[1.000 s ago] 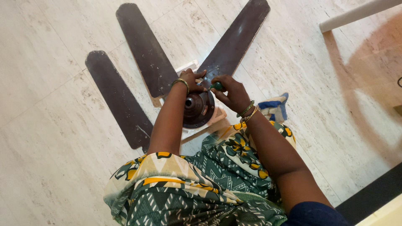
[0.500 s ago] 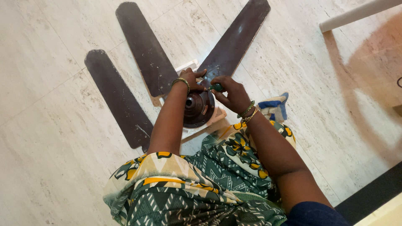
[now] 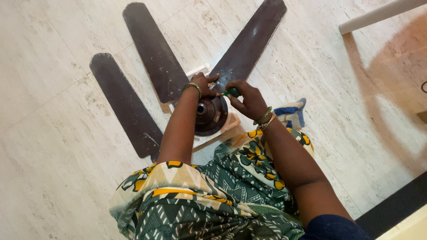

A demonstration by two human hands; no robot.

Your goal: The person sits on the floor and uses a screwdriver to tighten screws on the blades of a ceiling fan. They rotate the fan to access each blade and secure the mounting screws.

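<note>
Hands unmoved since earlier frames. Right hand (image 3: 249,98) grips green-handled screwdriver (image 3: 231,92) at fan motor (image 3: 210,115), frame centre; left hand (image 3: 203,84) closed, pinching blade (image 3: 247,43) base. Fastening still ongoing.

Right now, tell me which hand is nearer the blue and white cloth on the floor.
Right. The right hand, gripping a green-handled tool over the fan motor, is just left of the cloth. The left hand lies farther away, beyond the motor's far side.

Glossy metal fan motor (image 3: 210,116), matt blades (image 3: 153,51).
</note>
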